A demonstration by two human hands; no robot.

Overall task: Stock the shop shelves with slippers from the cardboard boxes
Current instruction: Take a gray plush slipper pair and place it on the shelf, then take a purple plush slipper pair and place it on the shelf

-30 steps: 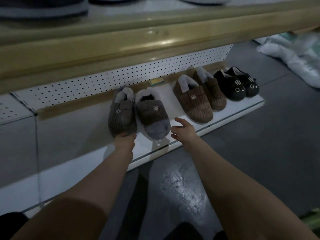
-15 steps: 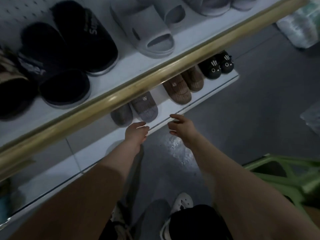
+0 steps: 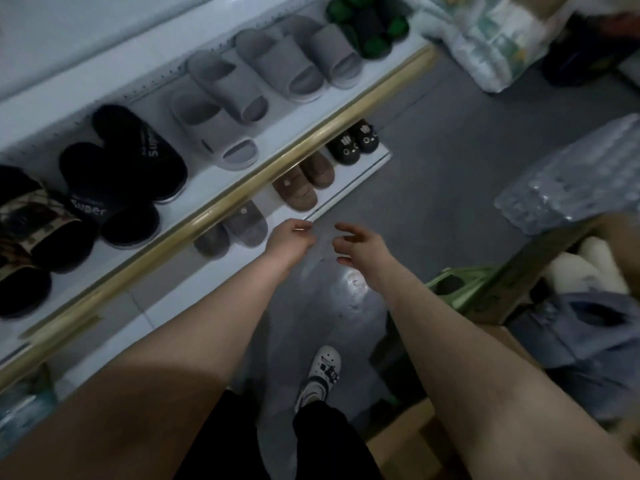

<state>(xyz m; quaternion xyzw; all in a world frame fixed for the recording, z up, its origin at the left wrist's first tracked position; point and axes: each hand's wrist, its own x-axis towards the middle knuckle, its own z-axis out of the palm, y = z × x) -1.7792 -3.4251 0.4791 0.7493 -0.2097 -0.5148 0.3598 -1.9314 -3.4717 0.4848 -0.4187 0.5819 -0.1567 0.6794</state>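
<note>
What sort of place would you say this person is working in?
Most likely a shop's footwear aisle mid-restock. Tiered white shelves display paired footwear: grey slides on the upper shelf, brown fleece slippers on the lower shelf. An open cardboard box and a plastic-wrapped pack stand nearby.

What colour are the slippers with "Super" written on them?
The Super slippers are black with pale lettering, seen best in the head view.
</note>
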